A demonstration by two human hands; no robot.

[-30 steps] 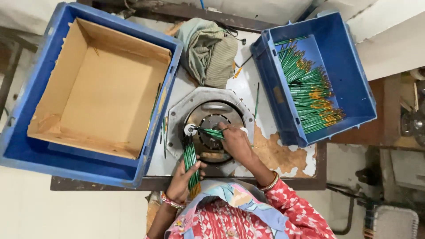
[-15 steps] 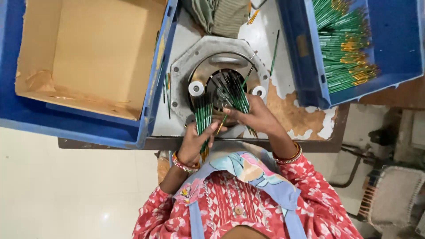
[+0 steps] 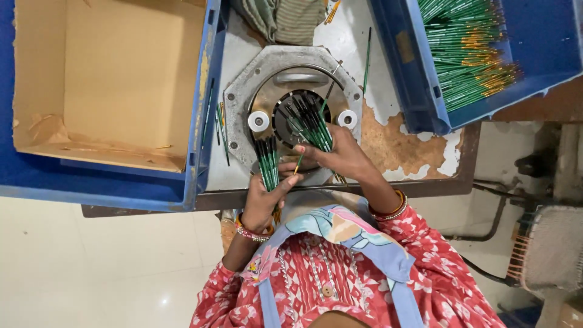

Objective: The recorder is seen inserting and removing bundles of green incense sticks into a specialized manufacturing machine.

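Green sticks (image 3: 267,170) sit clamped in my left hand (image 3: 262,197) fingers, more fanned under my right hand (image 3: 340,155); loosening either risks scattering them onto the bench (image 3: 419,152).

Left hand (image 3: 262,195) fingers curled in closed grip, bangled wrist bent upward. Right hand (image 3: 340,155) extended forward, fingers pinched together, forearm angled inward.
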